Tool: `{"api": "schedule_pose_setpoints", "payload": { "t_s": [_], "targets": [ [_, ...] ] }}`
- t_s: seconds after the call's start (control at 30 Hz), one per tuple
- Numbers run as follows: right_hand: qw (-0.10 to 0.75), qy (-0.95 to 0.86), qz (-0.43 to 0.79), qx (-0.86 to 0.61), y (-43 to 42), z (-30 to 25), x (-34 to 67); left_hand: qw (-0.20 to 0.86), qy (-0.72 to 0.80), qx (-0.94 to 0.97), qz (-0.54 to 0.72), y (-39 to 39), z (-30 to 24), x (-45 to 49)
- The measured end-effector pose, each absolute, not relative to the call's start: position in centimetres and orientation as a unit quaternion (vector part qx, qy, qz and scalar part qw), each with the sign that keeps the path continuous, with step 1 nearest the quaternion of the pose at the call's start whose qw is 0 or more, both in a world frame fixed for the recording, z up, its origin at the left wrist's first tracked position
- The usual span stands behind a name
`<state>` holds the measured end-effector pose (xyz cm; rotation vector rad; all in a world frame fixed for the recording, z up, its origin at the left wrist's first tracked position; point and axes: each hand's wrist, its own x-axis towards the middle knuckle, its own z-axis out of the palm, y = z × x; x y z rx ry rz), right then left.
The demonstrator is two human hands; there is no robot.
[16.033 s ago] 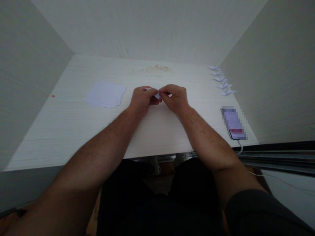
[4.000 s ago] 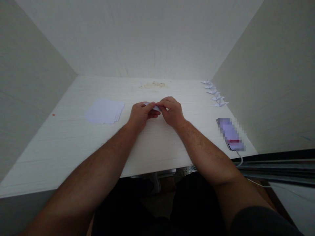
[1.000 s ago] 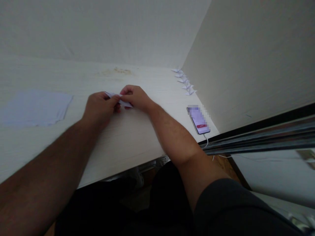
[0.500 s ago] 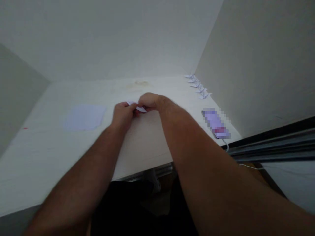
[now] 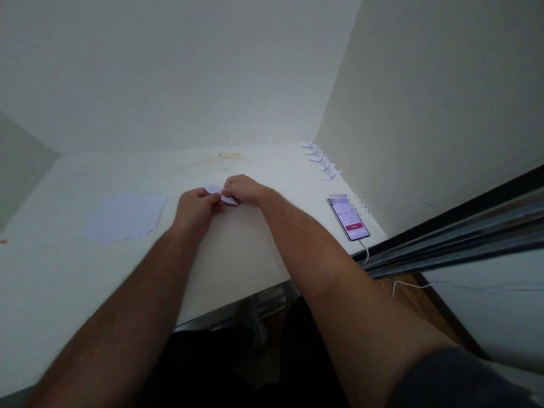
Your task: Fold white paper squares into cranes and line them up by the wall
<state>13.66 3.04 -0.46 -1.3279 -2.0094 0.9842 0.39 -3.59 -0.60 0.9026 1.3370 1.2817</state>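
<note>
At the white table [image 5: 238, 255], the left hand [image 5: 192, 211] and right hand [image 5: 246, 189] pinch a folded paper [image 5: 213, 188], partly hiding it; part of the phone [image 5: 349, 219] is pixelated.

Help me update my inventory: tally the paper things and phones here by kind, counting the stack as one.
Folded paper figures: 5
Held paper piece: 1
Paper stack: 1
Phone: 1
Total: 8

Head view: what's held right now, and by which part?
Folded white paper: the left hand and right hand both pinch it near its middle, fingers close together.
</note>
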Motion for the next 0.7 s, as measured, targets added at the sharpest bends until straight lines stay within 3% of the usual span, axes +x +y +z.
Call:
{"api": "schedule_pose_setpoints", "payload": {
  "t_s": [0.2,0.5,0.7],
  "targets": [
    [0.373,-0.679,0.428,-0.466,-0.7,-1.3,15.1,0.487,0.553,0.438,0.514,-4.0,-0.4,0.3],
    [0.412,-0.638,0.446,-0.474,-1.5,-2.0,14.7,0.520,0.511,0.458,0.509,-4.2,-0.8,-0.2],
    [0.410,-0.677,0.368,-0.488,-1.5,-2.2,15.0,0.523,0.500,0.474,0.503,-4.2,-1.0,-0.1]
  ]
}}
